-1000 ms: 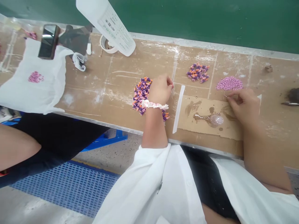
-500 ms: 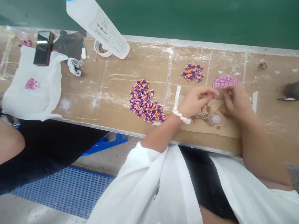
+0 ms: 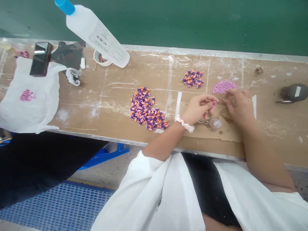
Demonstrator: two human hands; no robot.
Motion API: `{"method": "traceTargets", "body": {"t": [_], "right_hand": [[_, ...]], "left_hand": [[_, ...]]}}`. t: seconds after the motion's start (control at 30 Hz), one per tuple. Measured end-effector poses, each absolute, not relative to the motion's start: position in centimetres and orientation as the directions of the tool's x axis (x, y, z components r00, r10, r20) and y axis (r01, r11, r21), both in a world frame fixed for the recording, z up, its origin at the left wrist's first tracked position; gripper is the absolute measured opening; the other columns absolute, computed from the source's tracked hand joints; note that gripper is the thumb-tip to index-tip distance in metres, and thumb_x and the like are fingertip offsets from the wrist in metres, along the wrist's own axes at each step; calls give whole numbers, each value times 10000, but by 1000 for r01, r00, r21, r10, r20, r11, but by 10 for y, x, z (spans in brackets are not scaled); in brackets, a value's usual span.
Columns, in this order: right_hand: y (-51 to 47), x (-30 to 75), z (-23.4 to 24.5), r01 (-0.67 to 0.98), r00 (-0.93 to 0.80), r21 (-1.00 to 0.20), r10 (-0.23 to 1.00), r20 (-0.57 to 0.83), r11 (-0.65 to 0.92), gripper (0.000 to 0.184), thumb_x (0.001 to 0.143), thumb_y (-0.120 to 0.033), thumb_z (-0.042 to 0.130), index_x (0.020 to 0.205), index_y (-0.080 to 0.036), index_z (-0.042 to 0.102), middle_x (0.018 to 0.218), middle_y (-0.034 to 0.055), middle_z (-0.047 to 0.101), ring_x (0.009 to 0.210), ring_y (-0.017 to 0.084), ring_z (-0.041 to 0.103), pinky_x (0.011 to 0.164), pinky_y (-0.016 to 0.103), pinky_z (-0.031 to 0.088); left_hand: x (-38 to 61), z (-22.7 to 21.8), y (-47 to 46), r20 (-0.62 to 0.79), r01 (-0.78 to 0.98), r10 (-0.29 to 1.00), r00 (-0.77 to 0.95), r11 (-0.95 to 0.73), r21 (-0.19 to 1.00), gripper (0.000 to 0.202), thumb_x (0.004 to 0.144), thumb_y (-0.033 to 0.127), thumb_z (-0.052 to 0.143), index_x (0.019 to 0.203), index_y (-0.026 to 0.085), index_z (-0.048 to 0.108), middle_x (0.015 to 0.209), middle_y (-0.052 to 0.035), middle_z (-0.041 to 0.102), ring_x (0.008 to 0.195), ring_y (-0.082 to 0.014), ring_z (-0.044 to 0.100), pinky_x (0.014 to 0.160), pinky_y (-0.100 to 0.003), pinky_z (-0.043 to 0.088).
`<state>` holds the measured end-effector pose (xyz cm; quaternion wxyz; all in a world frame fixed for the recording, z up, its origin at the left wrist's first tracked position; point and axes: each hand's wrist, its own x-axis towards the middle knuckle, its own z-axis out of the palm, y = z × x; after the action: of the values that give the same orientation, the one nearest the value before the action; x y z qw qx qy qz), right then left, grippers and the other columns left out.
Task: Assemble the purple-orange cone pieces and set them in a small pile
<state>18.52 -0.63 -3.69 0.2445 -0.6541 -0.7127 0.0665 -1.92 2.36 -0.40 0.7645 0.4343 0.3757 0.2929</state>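
My left hand [image 3: 198,108], with a pale scrunchie [image 3: 184,124] on its wrist, is closed in a pinch. A small pinkish-red spot shows at its fingertips, too small to name. My right hand [image 3: 238,105] is closed too, thumb and index finger close together at the near edge of a pile of tiny pink pieces [image 3: 224,86]; whatever it pinches is hidden. Below and between the hands, a small clear round dish-like thing [image 3: 215,123] lies on a cardboard sheet [image 3: 231,136] with wet spots. Small purple-and-orange figures form a large pile [image 3: 146,110] and a smaller one [image 3: 193,78].
A white bottle [image 3: 96,35] with a blue cap stands by a tape roll [image 3: 103,61] at the back. Leftward, a phone [image 3: 40,59] rests on a white cloth or bag [image 3: 43,102] bearing pink pieces. A dark rounded object [image 3: 295,93] sits far right. Another person's dark-clothed leg [image 3: 48,160] is at left.
The view has shifted, so the table appears slightly lower and further left. My right fingers remain by the pink pile and my left hand keeps its pinch. The piles look unchanged.
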Motion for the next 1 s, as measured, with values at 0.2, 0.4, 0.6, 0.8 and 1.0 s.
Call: {"method": "traceTargets", "body": {"t": [0.2, 0.4, 0.6, 0.8, 1.0], "right_hand": [[-3, 182, -42, 937, -59, -324, 974, 216, 129, 308, 867, -224, 482, 1162, -250, 568, 909, 61, 689, 907, 263, 568, 780, 427, 501], [2, 179, -47, 925, -119, -334, 974, 192, 179, 335, 867, -192, 405, 1171, -221, 543, 948, 99, 625, 942, 276, 558, 844, 477, 477], [-4, 181, -32, 667, -36, -718, 971, 235, 198, 326, 874, -263, 475, 1200, -281, 479, 829, 23, 527, 754, 185, 530, 690, 374, 489], [-30, 158, -1, 168, 51, -950, 960, 276, 264, 309, 838, -314, 626, 1142, -321, 567, 746, 0, 488, 684, 152, 484, 576, 307, 427], [-36, 147, -1, -44, 10, -953, 954, 299, 299, 331, 810, -169, 658, 1125, -268, 634, 750, 1, 534, 686, 115, 506, 574, 262, 430]], "left_hand": [[-22, -7, 26, -295, -97, 790, 537, 406, 909, 75, 871, 179, 575, 915, 143, 624, 621, 53, 533, 465, -24, 504, 417, -145, 416], [-21, -5, 25, -312, -64, 775, 550, 411, 909, 66, 857, 161, 579, 906, 144, 620, 616, 59, 504, 476, -21, 474, 380, -136, 370], [-20, 1, 23, -345, -97, 731, 589, 488, 867, 43, 858, 162, 591, 873, 133, 620, 596, 73, 495, 405, 3, 365, 344, -155, 282], [-16, 2, 14, -306, -168, 590, 748, 614, 771, 218, 788, 278, 713, 917, 120, 638, 629, 51, 550, 449, 7, 393, 378, -149, 248], [-16, 4, 11, -272, -197, 541, 796, 655, 729, 285, 739, 332, 754, 872, 122, 614, 568, 76, 506, 435, 7, 374, 371, -151, 228]]}}
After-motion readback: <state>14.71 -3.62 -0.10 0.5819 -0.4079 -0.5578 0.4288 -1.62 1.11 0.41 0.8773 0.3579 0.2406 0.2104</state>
